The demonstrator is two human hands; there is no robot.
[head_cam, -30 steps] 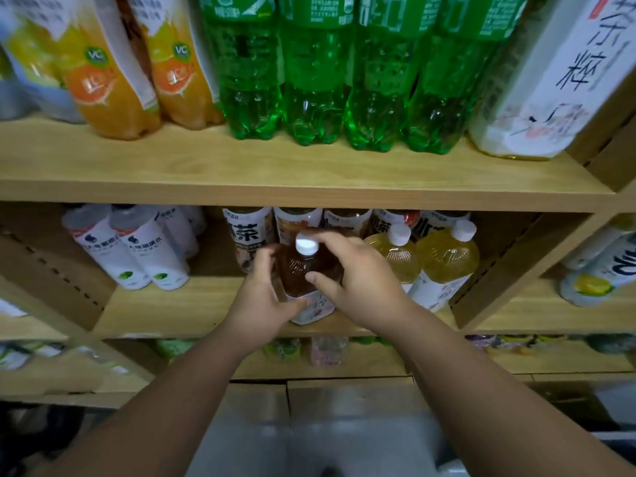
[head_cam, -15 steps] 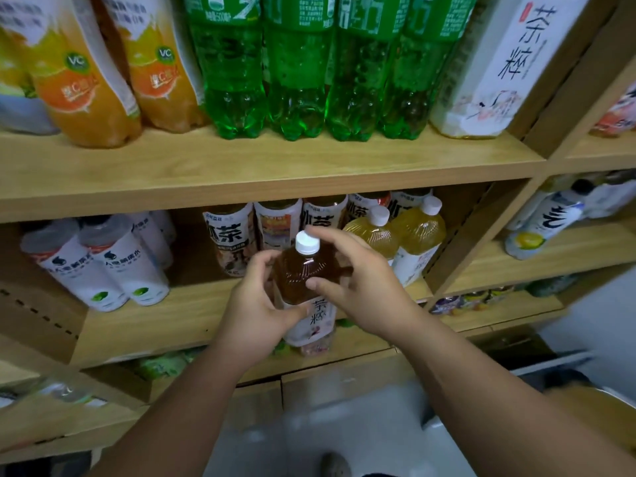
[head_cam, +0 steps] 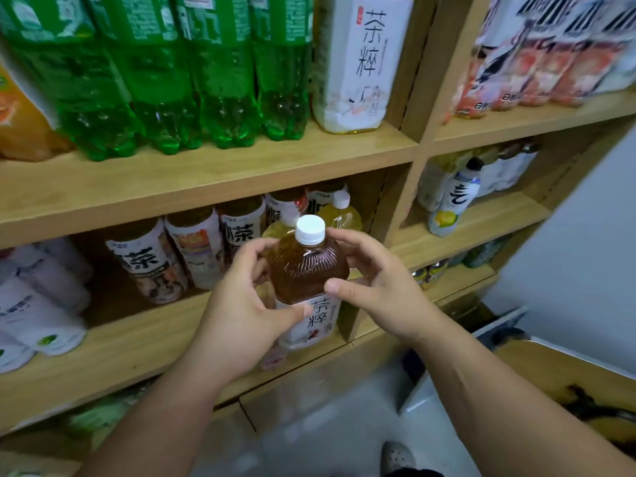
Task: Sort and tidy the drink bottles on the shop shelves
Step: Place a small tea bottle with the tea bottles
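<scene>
A brown tea bottle [head_cam: 307,270] with a white cap and white label is upright in front of the middle shelf [head_cam: 144,342], lifted clear of it. My left hand [head_cam: 241,315] grips its left side, thumb across the label. My right hand [head_cam: 375,287] grips its right side, thumb on the front. Behind it stand two yellow tea bottles [head_cam: 339,215] with white caps and a row of brown tea bottles [head_cam: 192,246]. A matching large white-labelled tea bottle [head_cam: 361,63] stands at the right end of the upper shelf [head_cam: 206,173].
Green soda bottles [head_cam: 192,80] fill the upper shelf beside orange juice bottles [head_cam: 20,122]. White-labelled bottles [head_cam: 38,304] lie at the middle shelf's left. A wooden upright [head_cam: 409,160] divides off the right bay with pink bottles [head_cam: 537,63] and a lemon drink [head_cam: 454,201]. Grey floor lies below.
Both hands have drawn the brown tea bottle out of the middle shelf and raised it. The view has swung right, bringing the right bay into sight.
</scene>
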